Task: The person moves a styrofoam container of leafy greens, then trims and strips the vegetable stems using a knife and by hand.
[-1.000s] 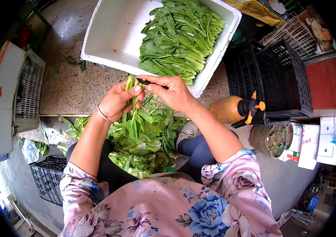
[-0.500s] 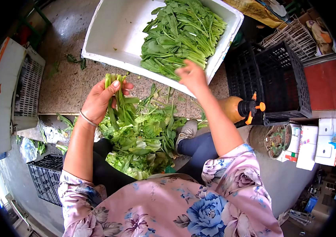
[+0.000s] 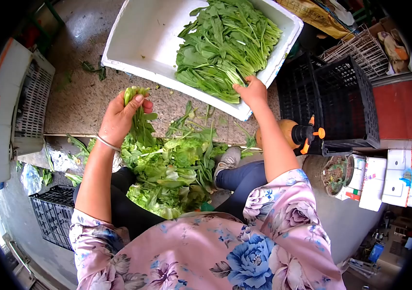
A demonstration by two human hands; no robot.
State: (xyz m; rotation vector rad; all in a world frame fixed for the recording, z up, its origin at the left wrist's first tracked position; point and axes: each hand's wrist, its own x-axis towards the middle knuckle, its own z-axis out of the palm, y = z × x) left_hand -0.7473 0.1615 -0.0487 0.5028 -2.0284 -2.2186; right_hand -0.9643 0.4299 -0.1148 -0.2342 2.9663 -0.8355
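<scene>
Left hand [image 3: 119, 116] holds greens [image 3: 141, 126] over speckled ledge [image 3: 75, 113].

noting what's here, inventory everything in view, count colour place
foam box: one, white, top centre
leafy greens: many, green, in foam box
stem bunch: one, green, in left hand
knife: one, dark, in right hand
loose leaves: uncountable, green, between legs
sprayer: one, orange-black, right
side crates: about two, black, upper right
floor crate: one, black, lower left
slatted crate: one, greyish, far left
plastic bag: one, clear, left
bucket: one, greyish, right
cartons: several, white, far right
wire rack: one, whitish, upper right
shirt: one, pink floral, bottom
left hand: one, bare, centre-left
right hand: one, bare, over foam box
</scene>
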